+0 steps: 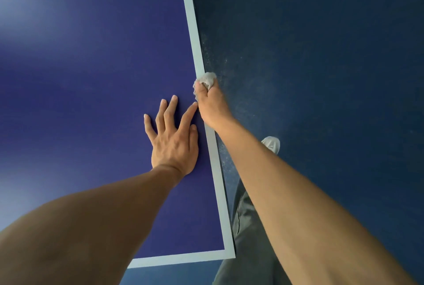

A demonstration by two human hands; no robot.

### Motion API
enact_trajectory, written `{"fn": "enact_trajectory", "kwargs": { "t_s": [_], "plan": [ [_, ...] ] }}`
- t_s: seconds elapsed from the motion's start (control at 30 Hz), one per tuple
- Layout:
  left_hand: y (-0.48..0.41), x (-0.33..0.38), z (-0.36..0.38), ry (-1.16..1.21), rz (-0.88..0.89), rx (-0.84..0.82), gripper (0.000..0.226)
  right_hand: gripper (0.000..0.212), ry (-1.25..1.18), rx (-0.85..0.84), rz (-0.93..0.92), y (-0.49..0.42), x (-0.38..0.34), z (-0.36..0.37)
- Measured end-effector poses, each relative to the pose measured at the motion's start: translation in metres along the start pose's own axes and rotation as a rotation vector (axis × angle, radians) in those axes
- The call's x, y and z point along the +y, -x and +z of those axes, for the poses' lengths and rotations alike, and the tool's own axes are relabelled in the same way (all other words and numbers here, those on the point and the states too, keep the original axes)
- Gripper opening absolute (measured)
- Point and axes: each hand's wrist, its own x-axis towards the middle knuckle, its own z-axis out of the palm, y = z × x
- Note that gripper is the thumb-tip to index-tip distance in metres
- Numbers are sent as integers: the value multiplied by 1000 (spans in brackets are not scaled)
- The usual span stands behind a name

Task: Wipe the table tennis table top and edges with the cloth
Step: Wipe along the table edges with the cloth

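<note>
The right hand (212,103) squeezes a gray cloth (206,80) against the table's (91,78) white side edge; most of the cloth is hidden in the fist. The left hand (174,137) lies flat on the top, fingers spread, holding nothing. The arm partly hides a shoe (271,143).

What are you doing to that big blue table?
A person is cleaning a table tennis table. The right hand grips a bunched-up cloth against the table's white side edge. The left hand rests flat on the blue top, fingers spread, close beside it.
</note>
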Motion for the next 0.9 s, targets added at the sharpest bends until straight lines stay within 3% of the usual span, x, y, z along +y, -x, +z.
{"fn": "enact_trajectory", "kwargs": {
  "t_s": [0.13, 0.3, 0.47, 0.7, 0.8, 0.9],
  "plan": [
    [-1, -1, -2, -10, -1, -19, 54, 21, 16, -14, 8, -3, -1, -1],
    [1, -1, -2, -39, 22, -23, 54, 55, 1, -82, 108, 60, 26, -7],
    [0, -3, 1, -67, 37, -4, 55, 62, 78, -73, 52, 56, 18, -5],
    [-3, 3, -8, -19, 30, 6, 52, 24, 77, -75, -17, -96, -77, -10],
    [-3, 3, -12, -15, 28, -1, 51, 21, 93, -86, -49, -129, -100, -13],
    [-2, 5, -16, -4, 21, -16, 51, 32, 133, -85, 26, -114, -91, -13]
  ]
}}
